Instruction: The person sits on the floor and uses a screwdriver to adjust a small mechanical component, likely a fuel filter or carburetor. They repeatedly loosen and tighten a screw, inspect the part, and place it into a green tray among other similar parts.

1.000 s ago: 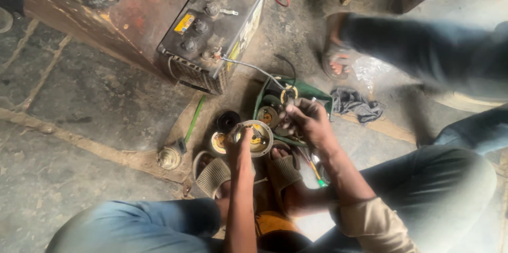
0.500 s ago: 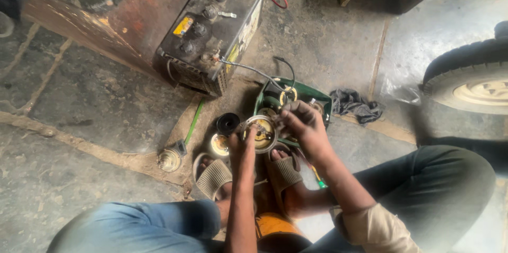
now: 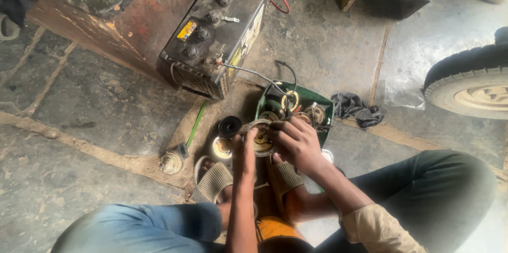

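hands: left hand [image 3: 244, 144] + right hand [image 3: 298, 142] | hold round part [image 3: 261, 137] | above green tray [image 3: 317, 98]

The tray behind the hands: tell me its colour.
Green; the tray shows best in the head view, just beyond the right hand.

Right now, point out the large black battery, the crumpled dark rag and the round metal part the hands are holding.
large black battery [image 3: 219, 36], head view, on its top face.
crumpled dark rag [image 3: 355, 108], head view, on its middle fold.
round metal part [image 3: 262, 137], head view, on its pale face between the hands.
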{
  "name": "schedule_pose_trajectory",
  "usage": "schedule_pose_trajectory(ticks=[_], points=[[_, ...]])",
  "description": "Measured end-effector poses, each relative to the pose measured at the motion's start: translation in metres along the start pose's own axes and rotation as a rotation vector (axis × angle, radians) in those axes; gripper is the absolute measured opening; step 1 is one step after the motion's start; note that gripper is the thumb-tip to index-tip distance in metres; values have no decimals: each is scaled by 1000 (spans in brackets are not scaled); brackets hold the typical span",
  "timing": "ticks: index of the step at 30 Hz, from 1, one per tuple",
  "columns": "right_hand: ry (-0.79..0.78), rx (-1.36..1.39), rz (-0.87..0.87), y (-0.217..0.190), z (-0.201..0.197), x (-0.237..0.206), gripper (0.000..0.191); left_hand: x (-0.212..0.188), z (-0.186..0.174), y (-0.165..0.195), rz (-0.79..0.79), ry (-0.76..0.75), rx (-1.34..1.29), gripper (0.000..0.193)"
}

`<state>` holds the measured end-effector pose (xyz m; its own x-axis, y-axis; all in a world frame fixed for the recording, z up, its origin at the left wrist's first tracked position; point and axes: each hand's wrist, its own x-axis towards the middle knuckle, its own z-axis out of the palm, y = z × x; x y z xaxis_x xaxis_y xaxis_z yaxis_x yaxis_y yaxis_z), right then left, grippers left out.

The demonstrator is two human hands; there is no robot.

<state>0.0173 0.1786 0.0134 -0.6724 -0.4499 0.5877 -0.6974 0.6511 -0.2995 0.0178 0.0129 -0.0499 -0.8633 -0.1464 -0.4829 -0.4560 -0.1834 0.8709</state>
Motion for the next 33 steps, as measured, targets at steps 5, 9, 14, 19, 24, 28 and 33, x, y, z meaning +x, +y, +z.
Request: schedule_pose_trajectory(ticks=[5,9,14,19,24,28,33], points=[[-11,-10,-36,6,9,-6,43,15,-4,-15,-18,-101,-231,39],[-134,-55,-71,10,15,-4,35,21,-8,-21,-9,-58,-297,41],[-234,-24,-81,9,14,2,40,22,-12,-23,-59,65,-49,42],[-241,96,111,2,12,11,37,26,-22,-24,55,-45,17,48],[-336,164,149,7,5,21,27,32,-24,-32,-22,50,124,58],[-357,41,-92,15,2,25,32,35,-23,-38,-110,69,287,74],[-413,-64,-200,18,14,23,32,34,-25,-37,100,97,299,60]])
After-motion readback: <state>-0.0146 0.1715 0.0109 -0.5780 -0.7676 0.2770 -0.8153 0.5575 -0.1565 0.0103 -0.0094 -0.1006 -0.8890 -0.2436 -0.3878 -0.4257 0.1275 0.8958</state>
